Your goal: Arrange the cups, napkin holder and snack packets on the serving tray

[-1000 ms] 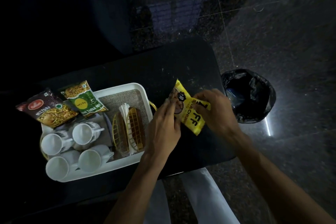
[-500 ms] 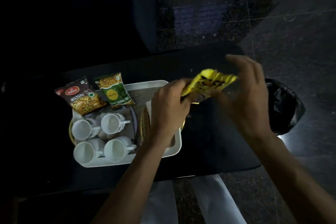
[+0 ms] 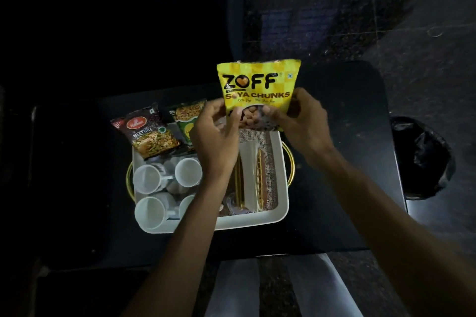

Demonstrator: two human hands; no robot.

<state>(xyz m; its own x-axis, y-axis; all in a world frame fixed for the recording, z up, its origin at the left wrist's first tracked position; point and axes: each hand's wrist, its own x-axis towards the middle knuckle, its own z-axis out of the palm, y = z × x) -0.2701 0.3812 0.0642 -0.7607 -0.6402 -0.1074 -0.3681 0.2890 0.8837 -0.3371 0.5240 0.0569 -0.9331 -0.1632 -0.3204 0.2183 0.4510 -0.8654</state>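
A yellow soya chunks packet (image 3: pixel 258 85) is held upright above the far edge of the white serving tray (image 3: pixel 282 203). My left hand (image 3: pixel 215 136) pinches its lower left corner and my right hand (image 3: pixel 304 118) its lower right corner. On the tray's far left lie a dark mixture packet (image 3: pixel 146 134) and a green snack packet (image 3: pixel 186 117), partly behind my left hand. Several white cups (image 3: pixel 148 179) stand in the tray's left half. A gold napkin holder (image 3: pixel 253 180) with white napkins stands in the right half.
The tray rests on a black table (image 3: pixel 334 201) with bare surface on both sides of it. A bin lined with a black bag (image 3: pixel 425 159) stands on the dark stone floor past the table's right edge. My pale trouser legs (image 3: pixel 319 288) show below the near edge.
The yellow packet was lifted off the table right of the tray, turned upright with its front toward me, and brought over the tray's far edge. The view shifted, so the tray now sits centred.
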